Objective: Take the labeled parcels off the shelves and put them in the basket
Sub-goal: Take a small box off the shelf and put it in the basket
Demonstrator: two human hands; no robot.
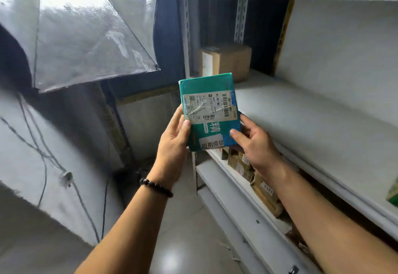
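Left thumb (pixel 186 124) pressed flat on the parcel's front face near its 9 o'clock edge; right thumb (pixel 235 134) pressed on the front near the 4 o'clock edge. The remaining fingers of both hands go behind the parcel and are hidden, so their spread cannot be told. Left hand (pixel 172 144) and right hand (pixel 256 146) both clamp the teal parcel (pixel 212 131) from opposite sides, in the air at frame centre, in front of the shelf edge and touching no shelf. Long axis near upright, 6 to 12 o'clock, top leaning slightly toward 11; broad labeled face toward the camera. White shipping label (pixel 209 105) on the upper half, barcodes turned sideways, small print too fine to read; a second white sticker (pixel 212 143) at the lower edge, partly cut by the parcel's rim. Dark bead bracelet (pixel 156 187) on the left wrist. At 12 to 1 o'clock of the parcel, a brown cardboard box (pixel 226 61) at the back of the white shelf (pixel 312 122), blurred. At 5 o'clock, a row of brown parcels (pixel 265 191) on the lower shelf, partly covered by the right forearm. At 10 o'clock, a clear plastic canopy (pixel 86 36). A green item (pixel 393 191) is cut off at 3 to 4 o'clock.
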